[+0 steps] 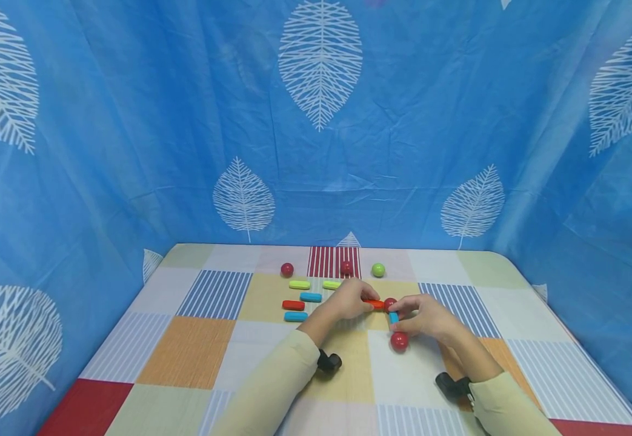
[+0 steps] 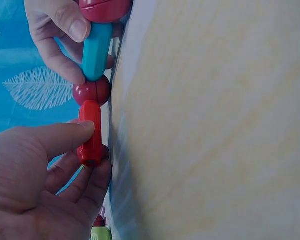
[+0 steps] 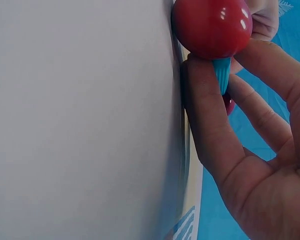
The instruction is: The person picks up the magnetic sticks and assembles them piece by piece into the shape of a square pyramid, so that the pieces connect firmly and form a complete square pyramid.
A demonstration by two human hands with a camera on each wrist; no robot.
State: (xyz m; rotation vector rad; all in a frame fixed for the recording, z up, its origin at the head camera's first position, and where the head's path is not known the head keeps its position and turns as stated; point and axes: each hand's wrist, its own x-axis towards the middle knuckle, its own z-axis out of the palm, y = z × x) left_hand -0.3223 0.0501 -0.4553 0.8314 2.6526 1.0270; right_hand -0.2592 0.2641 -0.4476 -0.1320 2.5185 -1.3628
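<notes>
My left hand (image 1: 350, 299) pinches a red rod (image 2: 90, 132) between thumb and fingers. The rod's far end meets a red ball (image 2: 92, 92). From that ball, a light blue rod (image 2: 96, 52) leads at an angle to a larger-looking red ball (image 3: 211, 27) nearer to me. Thumb and fingers of my right hand (image 1: 429, 316) grip the blue rod between the two balls. In the right wrist view those fingers and the near ball cover most of the blue rod. Both hands work low over the tabletop, right of centre.
Across the back of the checked cloth (image 1: 185, 351) lie two red balls (image 1: 286, 269) and a green ball (image 1: 378, 269). Left of my left hand are yellow-green rods (image 1: 299, 284), blue rods (image 1: 296, 316) and a red rod (image 1: 293, 305). A blue leaf-patterned curtain (image 1: 403, 121) surrounds the table.
</notes>
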